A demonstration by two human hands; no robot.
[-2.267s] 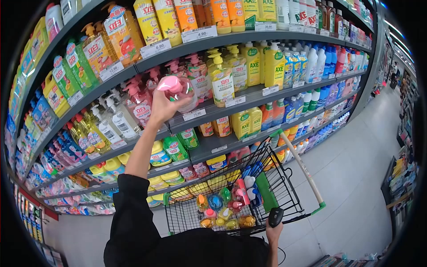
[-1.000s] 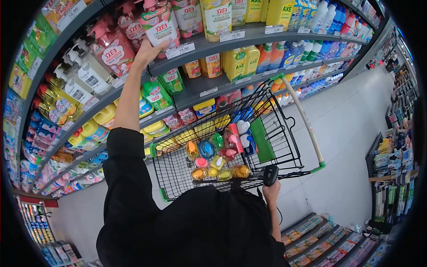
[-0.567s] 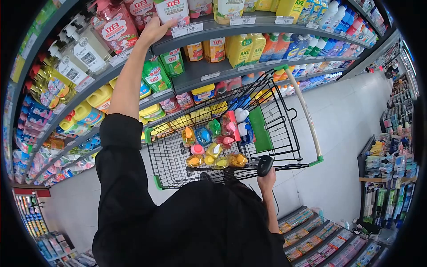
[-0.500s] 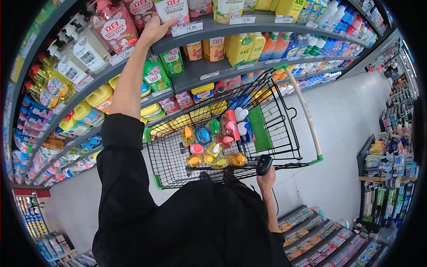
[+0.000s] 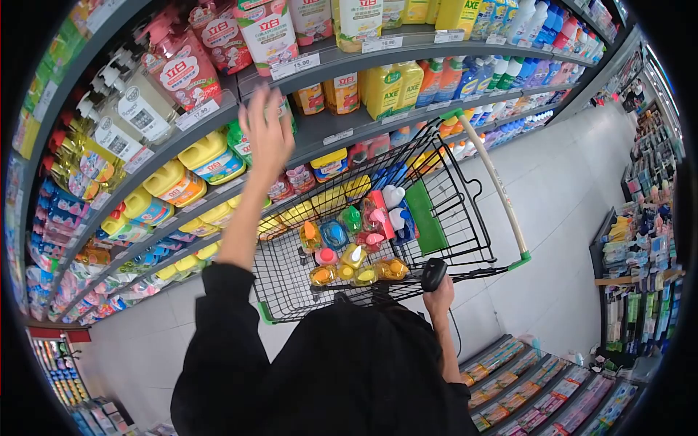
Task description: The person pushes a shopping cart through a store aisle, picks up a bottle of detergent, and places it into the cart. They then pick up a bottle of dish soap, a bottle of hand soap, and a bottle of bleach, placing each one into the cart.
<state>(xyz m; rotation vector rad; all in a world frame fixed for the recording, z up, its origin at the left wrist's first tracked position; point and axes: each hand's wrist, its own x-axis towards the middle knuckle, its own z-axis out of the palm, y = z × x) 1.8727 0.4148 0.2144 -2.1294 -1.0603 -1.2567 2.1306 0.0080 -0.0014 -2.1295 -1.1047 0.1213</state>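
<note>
My left hand [image 5: 267, 134], slightly blurred, is raised in front of the shelves with its fingers apart and nothing in it. Partly hidden behind it are green bottles [image 5: 238, 142] on the second shelf. Just above, on the top shelf, stands a bottle with a white and pink label [image 5: 267, 35], over a 15.90 price tag [image 5: 295, 65]. My right hand [image 5: 439, 296] is closed around a black handheld scanner [image 5: 434, 275] beside the cart's near side. A thin cable runs down from it.
A black wire shopping cart [image 5: 287, 287] carries several bottles, among them a blue one [image 5: 334, 234] and a green-capped one [image 5: 350, 219]. Yellow jugs [image 5: 174, 185] line the lower left shelves. Packaged goods fill a low rack [image 5: 534, 385] behind on the right.
My left hand has let go of the white and pink labelled bottle on the top shelf and moved down. That bottle stays on the shelf. My right hand keeps the scanner.
</note>
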